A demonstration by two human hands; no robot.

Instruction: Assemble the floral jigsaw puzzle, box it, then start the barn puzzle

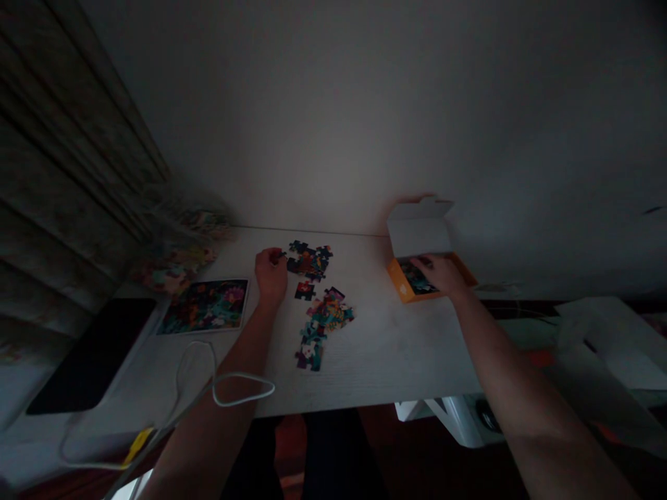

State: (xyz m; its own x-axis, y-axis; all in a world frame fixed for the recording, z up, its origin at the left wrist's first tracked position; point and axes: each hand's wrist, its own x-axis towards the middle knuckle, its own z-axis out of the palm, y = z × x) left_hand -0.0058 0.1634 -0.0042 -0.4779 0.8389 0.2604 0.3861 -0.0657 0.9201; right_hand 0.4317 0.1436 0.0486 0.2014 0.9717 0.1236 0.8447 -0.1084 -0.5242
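Note:
My left hand (272,276) is closed beside the upper joined cluster of jigsaw pieces (310,262), a small dark puzzle piece (283,255) at its fingertips. A single puzzle piece (305,291) with a red patch lies just below that cluster. Nearer to me is another joined section (331,310), running down to pieces with a white figure (310,354). Over at the right, my right hand (442,272) reaches into an orange box (399,281) with its lid raised. Its fingers are partly apart over the dark, colourful contents (417,278); some fingertips are hidden.
A printed picture (206,305) lies left of my left hand, next to a dark flat tablet-like object (94,354). A white cable (242,401) loops over my left forearm. Crumpled plastic bags (177,257) sit by the curtain. The wall stands behind the table.

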